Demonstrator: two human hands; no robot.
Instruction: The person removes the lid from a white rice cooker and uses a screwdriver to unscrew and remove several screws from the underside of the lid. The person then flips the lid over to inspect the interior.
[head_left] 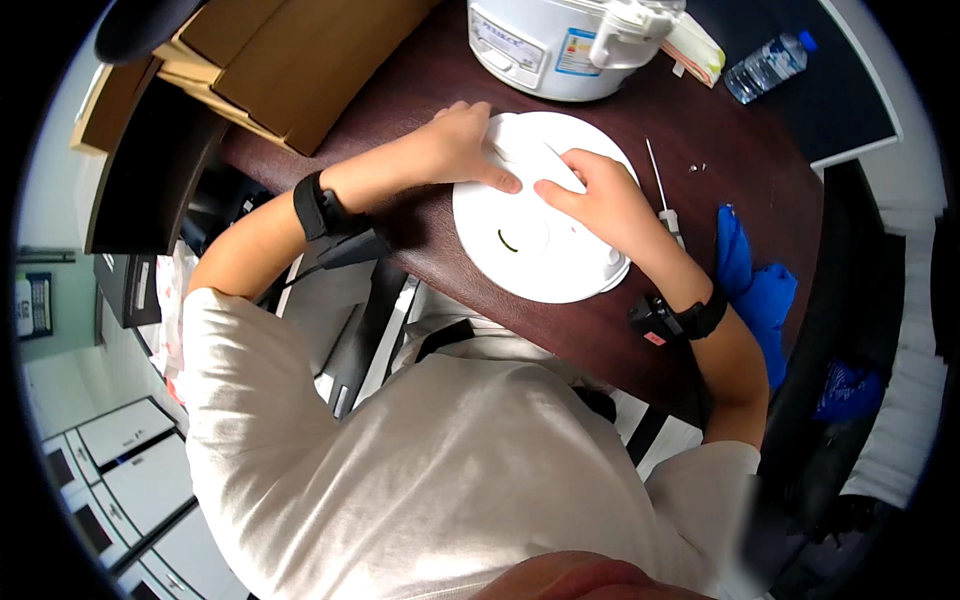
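A white round rice cooker lid (490,255) lies on the dark red-brown table before me. My left hand (468,145) grips its far left edge, thumb pressed on the top and fingers bent over the rim. On the lid's upper part, my right hand (597,195) closes around a raised white strip; its fingers are partly hidden behind the strip. Beyond the lid stands the white rice cooker body (560,45), with its latch side and labels facing me. Just right of my right wrist lies a thin screwdriver (657,185), its pale handle partly covered by the forearm.
Cardboard boxes (290,70) stand at the far left. A water bottle (770,68) with a blue cap lies at the far right, near a folded cloth (695,48). Blue cloth (752,285) rests at the table's right side. Small clear bits (698,168) lie beyond the screwdriver.
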